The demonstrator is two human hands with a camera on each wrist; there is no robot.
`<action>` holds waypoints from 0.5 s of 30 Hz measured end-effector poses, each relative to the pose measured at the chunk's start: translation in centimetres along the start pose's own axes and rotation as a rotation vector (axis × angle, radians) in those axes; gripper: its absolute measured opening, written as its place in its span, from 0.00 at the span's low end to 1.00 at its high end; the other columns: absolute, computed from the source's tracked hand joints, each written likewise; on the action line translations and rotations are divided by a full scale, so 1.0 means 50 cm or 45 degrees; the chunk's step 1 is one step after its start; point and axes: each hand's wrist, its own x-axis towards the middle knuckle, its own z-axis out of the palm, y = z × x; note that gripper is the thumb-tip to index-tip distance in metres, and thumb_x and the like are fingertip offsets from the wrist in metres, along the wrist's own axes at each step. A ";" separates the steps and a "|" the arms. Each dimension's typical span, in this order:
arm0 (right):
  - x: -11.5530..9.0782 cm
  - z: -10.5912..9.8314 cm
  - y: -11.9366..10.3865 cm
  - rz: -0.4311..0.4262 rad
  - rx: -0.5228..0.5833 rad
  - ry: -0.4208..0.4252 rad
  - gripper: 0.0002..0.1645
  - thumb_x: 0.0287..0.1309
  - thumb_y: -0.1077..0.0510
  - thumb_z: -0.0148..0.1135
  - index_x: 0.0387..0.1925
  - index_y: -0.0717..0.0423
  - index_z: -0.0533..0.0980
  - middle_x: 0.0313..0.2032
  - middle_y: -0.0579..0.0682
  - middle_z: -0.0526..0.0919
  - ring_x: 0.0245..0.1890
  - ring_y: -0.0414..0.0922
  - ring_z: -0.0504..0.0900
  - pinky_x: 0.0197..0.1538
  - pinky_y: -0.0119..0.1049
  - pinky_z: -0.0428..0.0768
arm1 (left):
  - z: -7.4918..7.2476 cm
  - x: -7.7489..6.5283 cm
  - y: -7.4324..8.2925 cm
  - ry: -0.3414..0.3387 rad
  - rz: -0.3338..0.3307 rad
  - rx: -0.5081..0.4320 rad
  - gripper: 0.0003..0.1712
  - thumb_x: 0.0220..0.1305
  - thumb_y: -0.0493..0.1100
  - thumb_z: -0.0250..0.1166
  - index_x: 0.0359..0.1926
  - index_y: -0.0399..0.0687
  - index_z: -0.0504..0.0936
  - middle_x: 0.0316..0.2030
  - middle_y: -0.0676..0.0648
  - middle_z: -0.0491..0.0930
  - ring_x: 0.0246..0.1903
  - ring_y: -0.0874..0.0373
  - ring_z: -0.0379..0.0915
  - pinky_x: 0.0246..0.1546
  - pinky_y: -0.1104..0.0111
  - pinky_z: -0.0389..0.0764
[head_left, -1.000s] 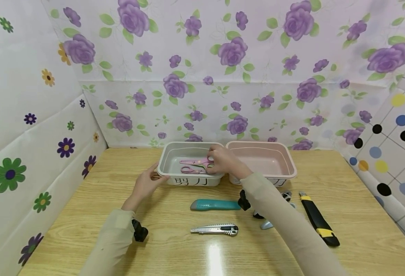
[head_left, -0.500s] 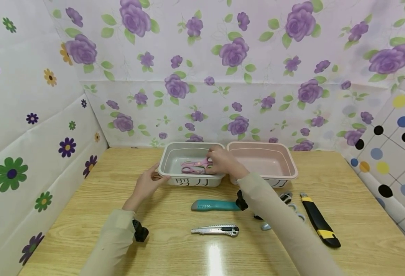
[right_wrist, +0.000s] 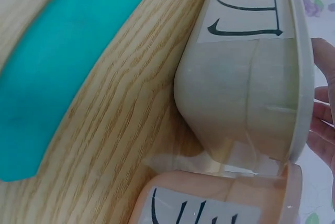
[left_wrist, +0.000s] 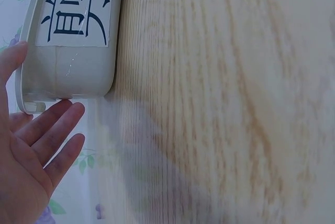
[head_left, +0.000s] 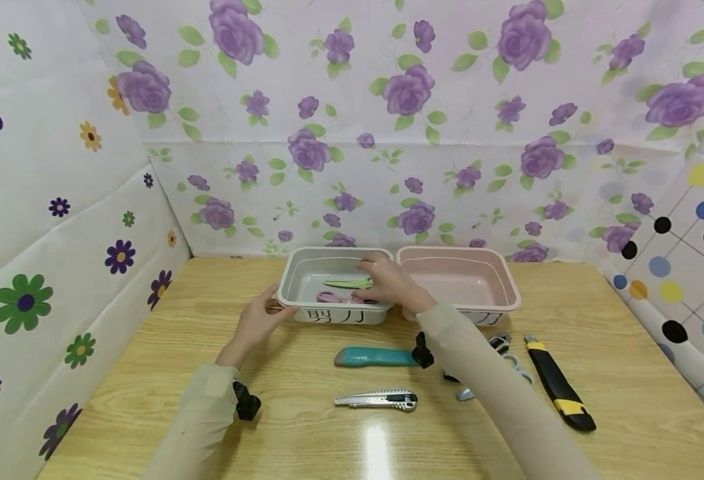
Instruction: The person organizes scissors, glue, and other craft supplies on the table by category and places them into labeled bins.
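Observation:
A grey plastic bin [head_left: 310,272] with a labelled front stands at the back of the table. My left hand [head_left: 257,327] holds its near left corner, thumb on the front rim and fingers at the end wall; in the left wrist view those fingers [left_wrist: 57,130] look fairly straight. My right hand [head_left: 391,280] reaches over the bin's right end, thumb and fingers apart around the right ends of the scissors. Inside lie green-bladed scissors [head_left: 346,284] and pink scissors [head_left: 341,298]. Whether the right fingers grip any scissors is hidden.
A pink bin [head_left: 457,270] stands beside the grey one. In front lie a teal utility knife [head_left: 375,357], a silver snap-off cutter [head_left: 377,400] and a black-and-yellow cutter [head_left: 559,383]. Light blue scissors [head_left: 523,370] and another cutter [head_left: 500,343] are partly hidden by the right forearm.
The upper pink scissors, seen near the right fingers earlier, have shifted down and out of sight, showing the green blades. The right hand stays over the bin. The left hand keeps its place.

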 end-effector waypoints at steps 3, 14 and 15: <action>-0.006 -0.008 -0.002 -0.001 0.044 0.010 0.33 0.46 0.45 0.68 0.47 0.66 0.76 0.48 0.60 0.76 0.51 0.54 0.72 0.54 0.44 0.70 | -0.001 0.000 0.001 -0.006 0.006 0.001 0.43 0.55 0.56 0.64 0.67 0.48 0.58 0.45 0.39 0.79 0.43 0.48 0.77 0.38 0.58 0.78; -0.042 -0.050 -0.001 0.048 0.157 -0.027 0.29 0.51 0.47 0.64 0.49 0.64 0.75 0.48 0.57 0.76 0.50 0.51 0.73 0.54 0.43 0.71 | 0.001 -0.003 0.001 -0.003 -0.010 0.020 0.44 0.55 0.57 0.64 0.67 0.46 0.58 0.47 0.36 0.77 0.44 0.46 0.76 0.39 0.57 0.78; -0.047 -0.055 0.001 0.051 0.164 -0.030 0.30 0.51 0.47 0.64 0.49 0.64 0.74 0.49 0.57 0.76 0.50 0.51 0.73 0.54 0.43 0.71 | 0.001 -0.003 0.001 0.000 -0.014 0.021 0.44 0.55 0.57 0.64 0.67 0.46 0.58 0.46 0.37 0.77 0.44 0.46 0.76 0.38 0.57 0.78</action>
